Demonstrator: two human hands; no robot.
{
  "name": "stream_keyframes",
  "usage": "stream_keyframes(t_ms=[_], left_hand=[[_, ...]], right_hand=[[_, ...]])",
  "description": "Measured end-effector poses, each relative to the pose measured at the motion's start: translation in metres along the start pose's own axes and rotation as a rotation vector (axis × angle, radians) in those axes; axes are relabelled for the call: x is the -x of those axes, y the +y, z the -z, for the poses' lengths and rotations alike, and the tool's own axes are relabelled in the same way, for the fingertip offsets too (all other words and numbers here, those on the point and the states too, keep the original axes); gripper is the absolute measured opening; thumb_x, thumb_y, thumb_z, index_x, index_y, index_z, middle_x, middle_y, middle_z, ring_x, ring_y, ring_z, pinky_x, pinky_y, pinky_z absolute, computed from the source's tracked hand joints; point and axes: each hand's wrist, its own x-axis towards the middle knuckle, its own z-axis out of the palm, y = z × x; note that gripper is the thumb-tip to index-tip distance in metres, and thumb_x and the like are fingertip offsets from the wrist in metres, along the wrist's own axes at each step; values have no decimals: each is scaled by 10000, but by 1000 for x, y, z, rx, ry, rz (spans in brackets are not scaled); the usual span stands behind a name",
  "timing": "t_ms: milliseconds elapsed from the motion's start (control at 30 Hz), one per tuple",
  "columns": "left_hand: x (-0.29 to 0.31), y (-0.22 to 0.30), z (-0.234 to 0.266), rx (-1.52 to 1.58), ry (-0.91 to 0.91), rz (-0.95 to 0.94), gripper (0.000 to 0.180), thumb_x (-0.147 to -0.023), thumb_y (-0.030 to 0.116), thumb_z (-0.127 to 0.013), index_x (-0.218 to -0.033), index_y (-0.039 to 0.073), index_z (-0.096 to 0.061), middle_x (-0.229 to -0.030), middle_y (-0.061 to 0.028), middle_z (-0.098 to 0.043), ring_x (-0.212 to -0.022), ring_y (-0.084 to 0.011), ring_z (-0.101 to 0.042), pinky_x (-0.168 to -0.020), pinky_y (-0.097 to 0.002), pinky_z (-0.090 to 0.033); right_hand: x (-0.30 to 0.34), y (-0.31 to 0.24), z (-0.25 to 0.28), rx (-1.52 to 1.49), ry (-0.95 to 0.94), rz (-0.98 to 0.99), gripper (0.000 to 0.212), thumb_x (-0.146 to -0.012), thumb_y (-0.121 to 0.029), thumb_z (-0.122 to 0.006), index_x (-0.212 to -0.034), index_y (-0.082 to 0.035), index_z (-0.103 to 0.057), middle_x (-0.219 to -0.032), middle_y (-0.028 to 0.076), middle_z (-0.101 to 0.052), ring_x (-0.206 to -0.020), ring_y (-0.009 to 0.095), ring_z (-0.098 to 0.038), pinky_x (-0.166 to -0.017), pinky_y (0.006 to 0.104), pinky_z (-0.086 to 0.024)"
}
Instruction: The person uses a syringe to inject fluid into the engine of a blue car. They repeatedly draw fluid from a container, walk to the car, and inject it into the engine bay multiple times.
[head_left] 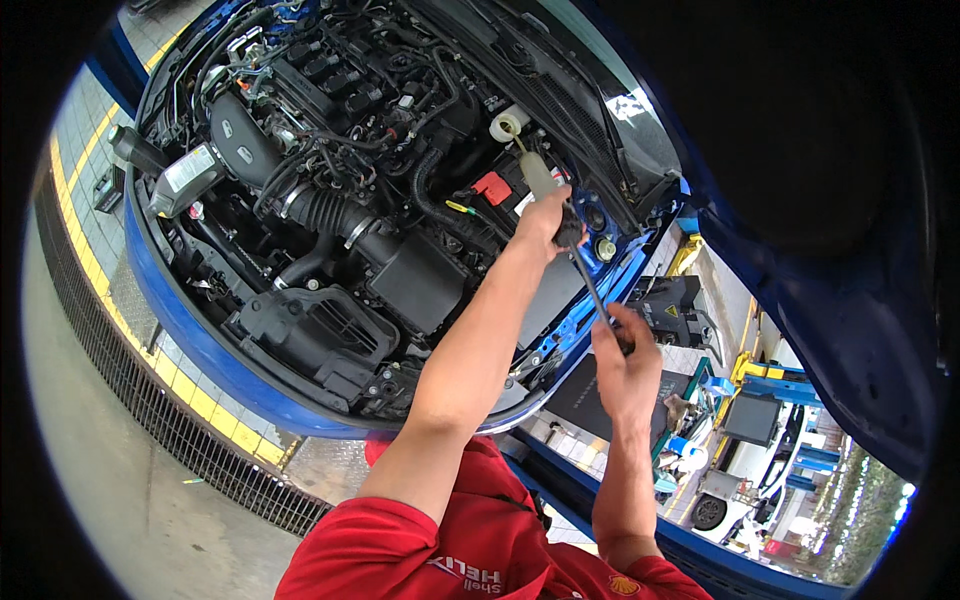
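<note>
I lean over the open engine bay [330, 180] of a blue car. My left hand [545, 222] grips the pale barrel of a large syringe-type suction tool [540, 176] near its black collar. The tool's thin nozzle dips into a small white reservoir neck [508, 123] at the back of the bay. My right hand [622, 352] is closed on the end of the tool's metal plunger rod [592, 285], which is drawn out toward me. Both arms come out of red sleeves at the lower edge.
A battery with a red terminal cover [492, 187] lies just left of the tool, beside a black air box [420, 280] and ribbed intake hose [325, 212]. The raised hood [800, 250] hangs at the right. A floor grate [150, 400] and yellow line run along the car's front. Blue lift equipment [770, 400] stands beyond.
</note>
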Motion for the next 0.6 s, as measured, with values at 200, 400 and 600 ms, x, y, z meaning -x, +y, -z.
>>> stream_keyframes(t_ms=[200,400,600], left_hand=[[-29,-53,43,-324,105,-59,451,-1060,397,-603,-1182,-35,-554,-896,-142,-598,-678,-283,-678,-585,-488,-667],[-24,-76,64,-987,324,-156,757,-1010,501,-606,-1448,-99,-459,-1384,-348,-663,-1320,-457,-652,-1129,-478,-494],[-16,-77,102,-1317,353,-164,751,-1018,525,-623,-1445,-54,-411,-1355,-328,-689,-1287,-454,-676,-1108,-509,-512]], right_hand=[[41,61,-16,-393,-96,-276,399,-1034,-164,-720,-1336,88,-654,-755,41,-640,-539,91,-560,-479,273,-436],[62,142,-61,-733,-156,-483,261,-1034,-133,-701,-1269,-20,-697,-849,29,-661,-656,124,-645,-543,285,-526],[83,193,-124,-798,-343,-643,251,-1042,-199,-716,-1270,-95,-734,-919,12,-707,-867,164,-717,-698,355,-575]])
